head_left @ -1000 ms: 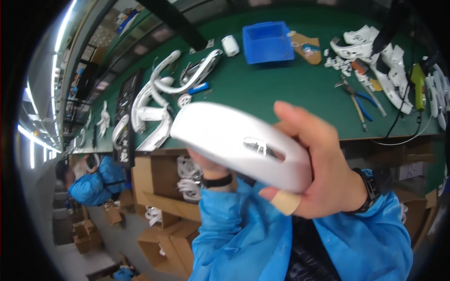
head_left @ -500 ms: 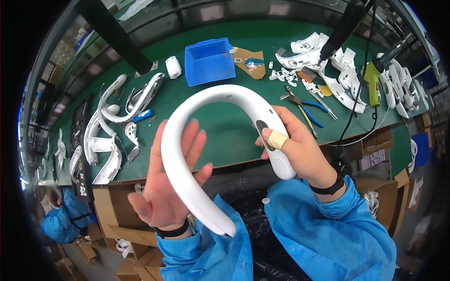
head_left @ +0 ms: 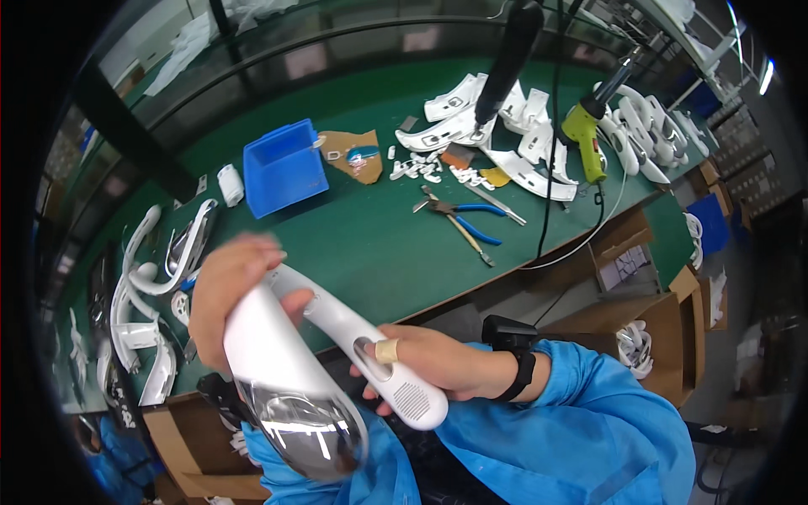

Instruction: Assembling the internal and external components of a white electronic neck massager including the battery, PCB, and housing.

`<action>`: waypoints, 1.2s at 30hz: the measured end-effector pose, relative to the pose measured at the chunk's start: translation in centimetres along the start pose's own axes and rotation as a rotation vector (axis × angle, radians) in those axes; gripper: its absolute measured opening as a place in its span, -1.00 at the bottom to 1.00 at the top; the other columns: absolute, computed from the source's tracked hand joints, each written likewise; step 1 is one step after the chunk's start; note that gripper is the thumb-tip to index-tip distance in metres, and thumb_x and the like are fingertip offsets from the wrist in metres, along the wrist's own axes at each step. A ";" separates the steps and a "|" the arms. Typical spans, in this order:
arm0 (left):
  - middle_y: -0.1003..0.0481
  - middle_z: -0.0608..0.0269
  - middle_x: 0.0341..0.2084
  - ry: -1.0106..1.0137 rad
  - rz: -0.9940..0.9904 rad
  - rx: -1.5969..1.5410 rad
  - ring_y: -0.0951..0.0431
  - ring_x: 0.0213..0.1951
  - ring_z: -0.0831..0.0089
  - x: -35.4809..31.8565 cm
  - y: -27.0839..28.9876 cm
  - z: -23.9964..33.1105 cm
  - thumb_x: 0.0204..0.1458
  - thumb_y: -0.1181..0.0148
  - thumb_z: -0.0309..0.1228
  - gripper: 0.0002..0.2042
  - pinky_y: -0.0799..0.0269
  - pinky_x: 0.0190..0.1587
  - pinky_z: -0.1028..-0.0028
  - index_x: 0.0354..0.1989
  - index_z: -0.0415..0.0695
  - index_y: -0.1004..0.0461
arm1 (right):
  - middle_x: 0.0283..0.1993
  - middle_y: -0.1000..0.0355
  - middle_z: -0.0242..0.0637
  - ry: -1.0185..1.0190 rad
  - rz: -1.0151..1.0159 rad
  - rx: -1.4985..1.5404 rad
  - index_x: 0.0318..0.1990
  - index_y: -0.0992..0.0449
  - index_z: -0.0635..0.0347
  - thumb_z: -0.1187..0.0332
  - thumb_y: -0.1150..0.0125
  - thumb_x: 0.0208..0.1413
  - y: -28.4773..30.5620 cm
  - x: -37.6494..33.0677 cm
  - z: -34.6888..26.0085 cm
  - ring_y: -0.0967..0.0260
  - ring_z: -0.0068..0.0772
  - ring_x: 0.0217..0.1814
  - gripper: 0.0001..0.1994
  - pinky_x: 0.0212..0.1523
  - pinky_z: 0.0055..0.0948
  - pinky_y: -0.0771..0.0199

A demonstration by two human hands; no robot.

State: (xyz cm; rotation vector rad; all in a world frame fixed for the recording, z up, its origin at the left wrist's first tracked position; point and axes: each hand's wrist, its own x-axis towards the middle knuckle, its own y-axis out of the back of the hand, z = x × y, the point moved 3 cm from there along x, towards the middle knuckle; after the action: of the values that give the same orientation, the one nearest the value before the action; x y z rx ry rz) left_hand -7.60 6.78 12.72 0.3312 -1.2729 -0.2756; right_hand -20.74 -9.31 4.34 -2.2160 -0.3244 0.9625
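Observation:
A white U-shaped neckband device [head_left: 269,345] is tilted in front of me, over the table's front edge and my lap. Its broad left arm ends in a shiny, mirror-like panel; the other arm has an oval button and a patch of small holes near its tip. My left hand [head_left: 231,295], a little blurred, wraps over the band's upper left part. My right hand [head_left: 429,362] grips the arm with the holes, its thumb in a tan wrap lying at the button. The band's curve is partly hidden behind my left fingers.
On the green table [head_left: 362,252] stand a blue bin [head_left: 286,194] and pliers with blue handles [head_left: 471,220]. White shell parts [head_left: 454,126] and a yellow-green electric screwdriver [head_left: 585,139] lie at the right, with hanging cables. More band parts [head_left: 135,328] are at left; cardboard boxes [head_left: 589,337] stand below.
The band has been turned and lowered, now showing its shiny panel. My left hand, open beside it before, has closed round it. The whole view has shifted and tilted.

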 end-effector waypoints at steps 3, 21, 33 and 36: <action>-0.57 0.12 -0.28 0.447 0.131 -0.117 -0.59 -0.26 0.37 0.2 -1.9 -1.5 -0.03 -0.46 -0.62 -0.63 -0.54 -0.19 0.43 -0.05 -0.20 -0.48 | -0.20 -0.48 -0.30 0.036 0.027 -0.205 0.06 -0.43 0.30 -0.07 0.10 0.44 2.2 -0.1 0.2 -0.51 -0.51 -0.26 -0.48 -0.36 -0.52 -0.58; -0.49 0.12 0.14 0.604 0.075 -0.825 -0.41 0.27 0.32 0.4 -6.1 -8.6 0.16 -0.32 -0.27 -0.51 -0.29 0.28 0.29 0.23 -0.18 -0.41 | 0.22 -0.38 -0.06 0.961 0.160 -1.185 0.06 -0.48 0.17 0.48 -0.58 -0.14 5.1 -2.2 -4.2 -0.49 -0.13 0.13 -0.45 0.08 -0.37 -0.54; -0.47 0.24 -0.22 0.789 0.216 -0.663 -0.44 -0.13 0.46 7.6 20.5 -17.0 0.35 -0.05 -0.41 -0.78 -0.36 0.05 0.43 0.00 -0.30 -0.48 | 0.16 -0.43 -0.08 0.995 0.159 -1.077 0.03 -0.50 0.19 0.52 -0.61 -0.18 5.8 -2.0 -5.3 -0.50 -0.24 0.03 -0.45 0.02 -0.39 -0.54; -0.59 0.23 -0.20 0.837 -0.183 0.462 -0.55 -0.09 0.53 6.1 26.9 -20.7 0.30 -0.18 -0.33 -0.74 -0.41 0.09 0.53 0.01 -0.27 -0.56 | 0.16 -0.43 -0.08 0.970 0.123 -1.053 0.02 -0.50 0.19 0.52 -0.61 -0.18 5.6 -1.8 -5.4 -0.50 -0.25 0.04 -0.46 0.00 -0.38 -0.55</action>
State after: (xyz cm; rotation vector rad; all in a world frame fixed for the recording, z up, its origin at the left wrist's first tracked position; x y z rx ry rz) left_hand 14.46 31.04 23.32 0.8587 -0.4608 0.0228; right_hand -18.34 -16.90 4.08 -3.3346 -0.2431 -0.4793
